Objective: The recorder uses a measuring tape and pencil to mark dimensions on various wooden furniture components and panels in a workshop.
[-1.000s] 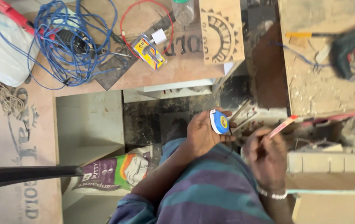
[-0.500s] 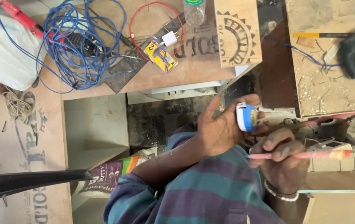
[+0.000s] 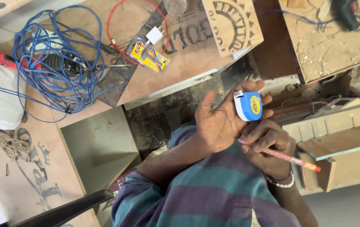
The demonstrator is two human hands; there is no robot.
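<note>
The left hand (image 3: 220, 122) is raised with its palm open toward the camera, and its fingertips pinch a blue and white tape measure (image 3: 248, 106) with a yellow round label, so the tape measure sits at the far end of that hand, clear of the worktop. Just below and touching the left hand, the right hand (image 3: 268, 147) is curled shut around a red pencil (image 3: 285, 154), whose orange end points away to the right while the other end rests against the left palm. A white bead bracelet (image 3: 281, 183) circles the right wrist. Both forearms come from a striped teal and purple shirt (image 3: 205, 193). Well beyond the left hand, up and to its left, a wooden worktop (image 3: 180, 63) carries a tangle of blue cable (image 3: 58, 63), a loop of red wire (image 3: 136, 21), a small white plug (image 3: 155, 35) and a yellow blister pack (image 3: 149, 55). To the right of the hands stands an open wooden box frame (image 3: 339, 143).
</note>
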